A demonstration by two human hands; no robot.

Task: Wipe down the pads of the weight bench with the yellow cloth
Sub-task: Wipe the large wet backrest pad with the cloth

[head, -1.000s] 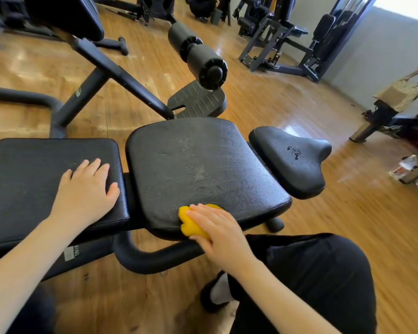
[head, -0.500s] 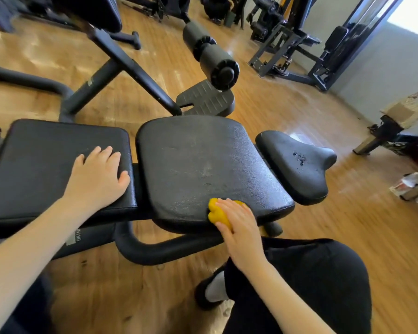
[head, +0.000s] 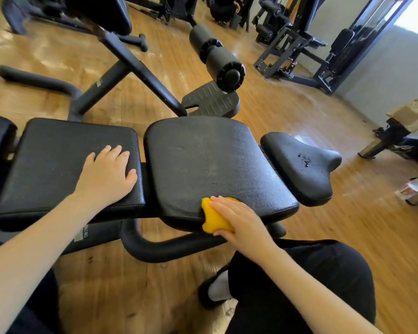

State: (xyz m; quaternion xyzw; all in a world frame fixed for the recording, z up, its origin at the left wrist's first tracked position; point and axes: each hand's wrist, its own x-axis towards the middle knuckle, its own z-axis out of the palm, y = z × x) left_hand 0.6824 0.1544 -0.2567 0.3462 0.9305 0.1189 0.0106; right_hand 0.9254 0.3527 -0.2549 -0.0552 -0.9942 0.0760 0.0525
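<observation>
A: Which step?
B: Wiping. The right hand [head: 239, 219] presses the crumpled yellow cloth [head: 214, 218] against the black textured middle pad's [head: 212, 160] near edge, fingers curled round it; the left hand [head: 107, 174] rests flat, fingers straight, holding nothing.
A: Next?
B: Probably the small saddle-shaped end pad [head: 302, 165]

A black weight bench [head: 227, 247] stands on a glossy wooden floor [head: 323, 131]. Its middle pad [head: 210, 160] bears a yellow cloth [head: 214, 219] at the near edge under the right hand [head: 241, 220]. The left hand [head: 107, 174] rests flat on the left pad [head: 51, 160], and the small end pad [head: 299, 165] carries a few dark droplets [head: 304, 160].
</observation>
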